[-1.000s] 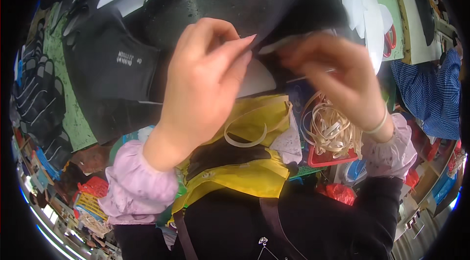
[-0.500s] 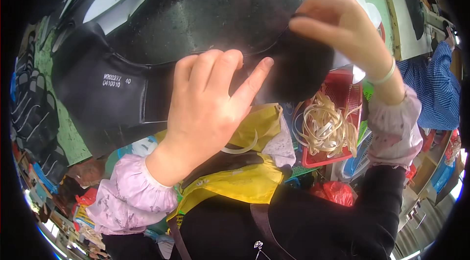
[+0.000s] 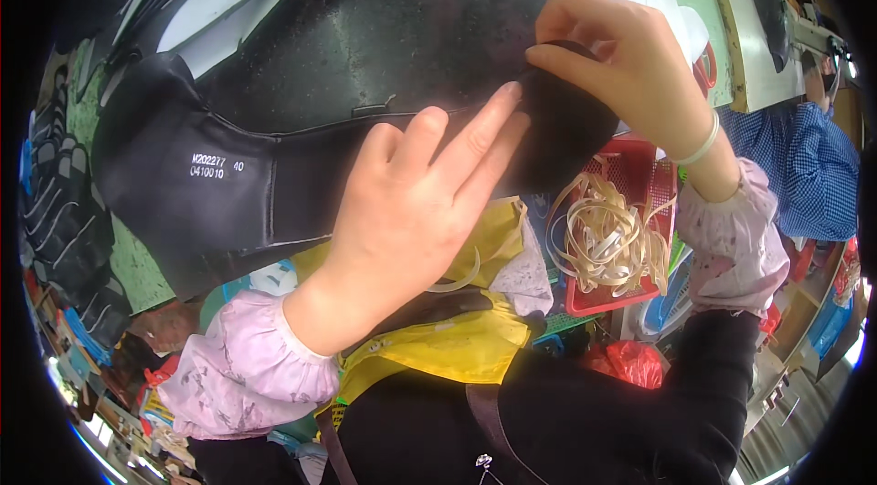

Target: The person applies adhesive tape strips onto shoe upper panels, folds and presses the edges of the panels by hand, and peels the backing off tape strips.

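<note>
A long black leather shoe upper (image 3: 219,202) with stitched seams and white printing lies across the dark work surface in front of me. My left hand (image 3: 411,202) rests on its middle part, fingers stretched toward the far right and the fingertips near its upper edge. At the right end, my right hand (image 3: 630,65) pinches the edge of the upper between thumb and fingers, and the black material there bulges under the hand. Part of the upper is hidden beneath the left palm.
Beyond the upper lies a dark board (image 3: 411,10), with white sheets (image 3: 210,10) at its left. A red basket (image 3: 594,302) holds coiled tan strips (image 3: 612,238). Several black pieces (image 3: 68,202) are stacked at far left. A person in a blue checked sleeve (image 3: 795,165) is at right.
My left hand has slid right along the upper, its fingers now straighter. My right hand has shifted slightly, and its grip on the upper's right end shows more clearly.
</note>
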Available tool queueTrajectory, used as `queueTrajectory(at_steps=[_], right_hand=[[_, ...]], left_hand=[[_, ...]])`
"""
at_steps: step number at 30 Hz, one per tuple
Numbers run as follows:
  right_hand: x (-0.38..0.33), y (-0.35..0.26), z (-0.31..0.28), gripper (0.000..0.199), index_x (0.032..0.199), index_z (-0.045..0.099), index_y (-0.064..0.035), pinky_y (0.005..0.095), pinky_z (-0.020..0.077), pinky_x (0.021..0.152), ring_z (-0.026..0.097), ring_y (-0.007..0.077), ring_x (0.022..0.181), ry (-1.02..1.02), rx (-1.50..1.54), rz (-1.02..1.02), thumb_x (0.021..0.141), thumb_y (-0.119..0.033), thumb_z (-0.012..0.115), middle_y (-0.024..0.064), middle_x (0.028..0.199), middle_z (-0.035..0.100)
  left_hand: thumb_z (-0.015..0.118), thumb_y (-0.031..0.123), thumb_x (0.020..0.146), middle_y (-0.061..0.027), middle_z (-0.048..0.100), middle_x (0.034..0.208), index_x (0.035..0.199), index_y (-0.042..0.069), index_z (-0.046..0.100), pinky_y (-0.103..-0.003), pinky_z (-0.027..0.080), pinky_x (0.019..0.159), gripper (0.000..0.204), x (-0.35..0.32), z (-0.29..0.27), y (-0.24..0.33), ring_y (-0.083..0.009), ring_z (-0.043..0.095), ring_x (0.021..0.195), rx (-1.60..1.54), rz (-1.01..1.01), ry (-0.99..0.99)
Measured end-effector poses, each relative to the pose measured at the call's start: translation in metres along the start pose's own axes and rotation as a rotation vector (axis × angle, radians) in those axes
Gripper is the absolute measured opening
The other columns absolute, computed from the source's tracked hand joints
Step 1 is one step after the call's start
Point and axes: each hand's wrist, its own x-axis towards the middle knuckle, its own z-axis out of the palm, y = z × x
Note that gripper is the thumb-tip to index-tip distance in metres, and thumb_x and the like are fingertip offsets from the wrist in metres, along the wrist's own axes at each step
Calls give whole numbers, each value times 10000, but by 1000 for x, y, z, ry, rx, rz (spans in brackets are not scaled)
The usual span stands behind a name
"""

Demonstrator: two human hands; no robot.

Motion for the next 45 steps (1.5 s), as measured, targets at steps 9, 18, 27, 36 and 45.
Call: queueTrajectory(at_steps=[9,18,27,36,45], right_hand=[[-21,25,26,292,1061,693,-65,387,558,809,689,293,927,638,-298,-377,814,-140,830,65,1045,707],[-82,-3,29,788,1480,546,-28,534,292,1248,453,355,1474,104,-289,-211,826,-385,802,145,1551,531],[-46,-32,60,561,1300,631,6,411,576,934,655,335,1164,135,57,-486,770,-111,778,164,1286,684],[-13,-48,48,131,977,689,-63,372,604,695,753,287,856,87,159,-180,863,-115,724,100,912,749],[-43,-3,18,227,1141,693,17,429,493,1099,703,276,1167,-112,635,-196,1026,-146,586,147,1181,748]], left_hand=[[618,77,811,-112,601,1461,1304,1,670,-384,509,972,502,11,4,14,-291,563,1208,85,45,23],[699,-89,714,-158,709,1278,1250,22,723,-418,579,959,548,-18,-29,-20,-346,698,1134,-203,6,-4],[768,-28,701,-157,674,1234,1407,4,532,-417,557,925,745,-20,-27,-30,-353,669,1079,-364,-127,146],[855,25,697,-105,736,1128,1377,32,638,-380,573,835,714,-15,-35,-34,-312,702,953,-201,-144,85],[692,67,774,-138,763,1152,1102,40,794,-383,627,925,345,-43,-37,-29,-302,733,1127,-127,102,53]])
